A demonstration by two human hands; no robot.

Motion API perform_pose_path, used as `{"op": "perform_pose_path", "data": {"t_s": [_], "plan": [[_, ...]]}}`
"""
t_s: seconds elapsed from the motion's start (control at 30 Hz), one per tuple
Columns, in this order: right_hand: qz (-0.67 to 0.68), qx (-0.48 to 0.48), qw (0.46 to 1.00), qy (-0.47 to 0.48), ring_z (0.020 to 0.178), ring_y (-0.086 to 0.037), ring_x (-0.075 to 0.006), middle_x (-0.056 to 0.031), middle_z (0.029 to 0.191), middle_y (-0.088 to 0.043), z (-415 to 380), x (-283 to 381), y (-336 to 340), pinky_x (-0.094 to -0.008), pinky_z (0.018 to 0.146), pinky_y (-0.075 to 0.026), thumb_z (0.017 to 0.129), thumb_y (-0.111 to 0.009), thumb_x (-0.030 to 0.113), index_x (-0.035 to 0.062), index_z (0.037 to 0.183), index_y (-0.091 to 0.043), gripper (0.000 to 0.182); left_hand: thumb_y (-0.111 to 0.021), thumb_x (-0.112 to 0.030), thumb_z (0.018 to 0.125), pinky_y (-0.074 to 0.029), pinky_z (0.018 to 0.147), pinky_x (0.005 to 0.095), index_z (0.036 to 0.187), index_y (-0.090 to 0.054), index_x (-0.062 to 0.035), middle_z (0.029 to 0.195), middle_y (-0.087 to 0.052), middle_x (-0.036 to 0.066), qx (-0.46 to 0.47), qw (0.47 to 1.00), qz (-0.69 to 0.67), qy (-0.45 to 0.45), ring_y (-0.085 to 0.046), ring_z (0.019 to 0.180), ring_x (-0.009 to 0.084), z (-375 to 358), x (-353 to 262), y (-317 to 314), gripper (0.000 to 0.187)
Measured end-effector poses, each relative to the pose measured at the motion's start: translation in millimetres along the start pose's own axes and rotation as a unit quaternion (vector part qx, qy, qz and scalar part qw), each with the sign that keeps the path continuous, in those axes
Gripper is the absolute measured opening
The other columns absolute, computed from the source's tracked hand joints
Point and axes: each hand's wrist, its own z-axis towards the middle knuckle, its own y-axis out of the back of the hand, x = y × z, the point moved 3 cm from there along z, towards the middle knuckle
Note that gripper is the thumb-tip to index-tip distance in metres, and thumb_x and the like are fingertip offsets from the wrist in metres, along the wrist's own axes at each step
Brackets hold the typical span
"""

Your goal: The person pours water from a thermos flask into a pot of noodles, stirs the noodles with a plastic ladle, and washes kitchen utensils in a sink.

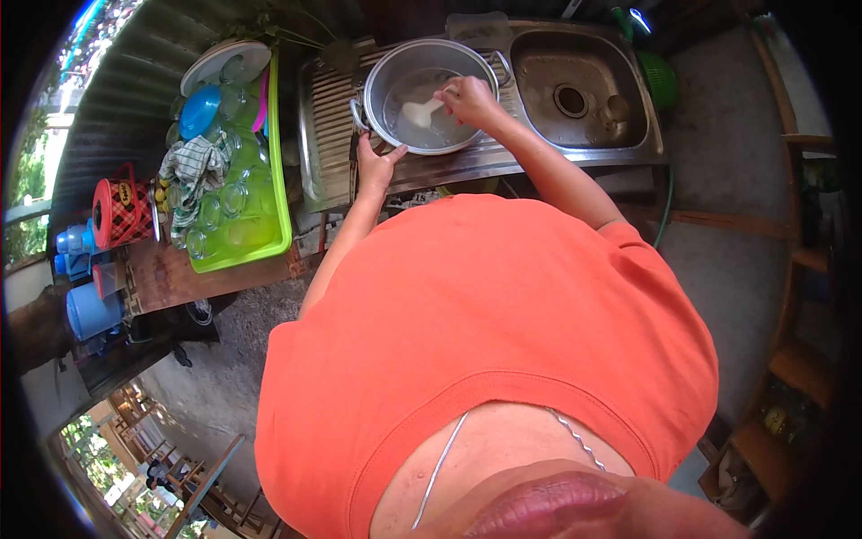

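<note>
A large metal pot (382, 76) stands on the ribbed drainboard of the sink, with cloudy liquid inside. My right hand (470, 102) reaches over its rim, fingers closed around the handle of a white rice paddle (419, 113). The paddle's broad end is down in the pot, at or in the liquid. At the pot's near left side is my left hand (375, 167), holding it close to the left loop handle (356, 115). The thumb lies against the outer wall, and the other fingers are partly hidden.
Right of the pot is a steel sink basin (575, 67) with a small cup-like item (615, 110) in it. A green dish tray (285, 211) on the left holds glasses, plates and a checked cloth (193, 171). A red plaid bag (123, 212) sits beyond it.
</note>
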Motion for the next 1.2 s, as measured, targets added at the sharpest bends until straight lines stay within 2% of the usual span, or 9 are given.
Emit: {"op": "perform_pose_path", "data": {"t_s": [0.03,0.13,0.17,0.37,0.47,0.57,0.67,0.87,1.2], "plan": [[0.004,-0.019,1.0,0.005,0.052,-0.062,-0.0247,-0.0133,0.065,-0.064,2,2,5,-0.0362,0.056,-0.05,0.083,-0.06,0.022,0.0,0.084,-0.067,0.023,-0.079,-0.016,0.063,-0.039,0.095,0.0371,0.133,-0.032,0.0016,0.131,-0.037,0.02,0.001,1.0,-0.012,0.005,-0.046,0.116,0.0315,-2,-3,0,0.086],[-0.078,-0.125,0.981,0.125,0.065,-0.063,-0.0328,-0.0168,0.071,-0.065,16,-1,15,-0.0399,0.064,-0.05,0.081,-0.061,0.023,0.0022,0.085,-0.068,0.022,-0.08,-0.017,0.063,-0.037,0.097,0.037,0.133,-0.032,0.0021,0.131,-0.038,0.021,0.004,0.999,-0.037,0.016,-0.044,0.118,0.032,-5,-9,-2,0.086],[-0.078,-0.126,0.983,0.111,0.077,-0.061,-0.0371,-0.019,0.077,-0.064,20,-4,17,-0.0422,0.072,-0.048,0.08,-0.061,0.024,0.0041,0.084,-0.069,0.021,-0.08,-0.017,0.063,-0.036,0.098,0.037,0.133,-0.033,0.0023,0.131,-0.038,0.021,0.004,0.999,-0.039,0.017,-0.043,0.119,0.0322,-5,-8,-2,0.087],[-0.181,-0.095,0.973,0.103,0.08,-0.061,-0.0384,-0.0204,0.081,-0.065,37,-30,8,-0.0438,0.074,-0.048,0.081,-0.06,0.023,0.0041,0.086,-0.068,0.022,-0.08,-0.02,0.063,-0.032,0.101,0.0369,0.133,-0.033,0.0031,0.133,-0.038,0.022,0.0,1.0,-0.002,0.002,-0.039,0.123,0.0328,0,4,0,0.087],[-0.167,-0.104,0.973,0.119,0.069,-0.064,-0.0323,-0.0174,0.074,-0.066,37,-38,5,-0.0402,0.065,-0.05,0.08,-0.062,0.024,0.0025,0.087,-0.068,0.023,-0.08,-0.02,0.063,-0.032,0.101,0.0368,0.132,-0.033,0.0032,0.132,-0.038,0.022,-0.003,1.0,0.002,0.001,-0.039,0.122,0.0326,1,5,0,0.087],[-0.079,0.002,0.996,-0.04,0.056,-0.063,-0.0257,-0.0136,0.067,-0.065,41,-44,2,-0.0374,0.059,-0.05,0.08,-0.065,0.029,0.003,0.089,-0.069,0.028,-0.08,-0.019,0.062,-0.033,0.101,0.0365,0.132,-0.033,0.0034,0.132,-0.039,0.022,0.006,0.999,-0.047,0.021,-0.04,0.122,0.0318,-8,-15,-2,0.086],[-0.051,0.034,0.996,-0.061,0.046,-0.059,-0.0175,-0.0095,0.064,-0.064,35,-38,-1,-0.0314,0.051,-0.048,0.08,-0.067,0.029,0.0006,0.094,-0.067,0.031,-0.079,-0.016,0.062,-0.036,0.099,0.0362,0.132,-0.033,0.0033,0.131,-0.039,0.021,0.006,0.999,-0.042,0.012,-0.043,0.12,0.0308,-4,-7,-2,0.085],[0.028,0.082,0.992,-0.089,0.044,-0.057,-0.0144,-0.0067,0.062,-0.063,28,-35,-11,-0.0274,0.045,-0.048,0.081,-0.067,0.023,-0.007,0.089,-0.063,0.031,-0.079,-0.012,0.063,-0.039,0.096,0.0361,0.133,-0.032,0.0017,0.132,-0.037,0.02,0.01,0.999,-0.039,0.008,-0.046,0.116,0.0301,-2,-3,-2,0.085],[0.226,0.098,0.957,-0.152,0.047,-0.056,-0.0159,-0.0101,0.065,-0.06,32,-41,-14,-0.0286,0.044,-0.051,0.083,-0.064,0.016,-0.0063,0.079,-0.06,0.024,-0.078,-0.009,0.065,-0.043,0.093,0.0365,0.135,-0.029,0.0001,0.134,-0.034,0.019,0.014,0.999,-0.041,0.021,-0.048,0.115,0.0307,-7,-14,-2,0.086]]}}
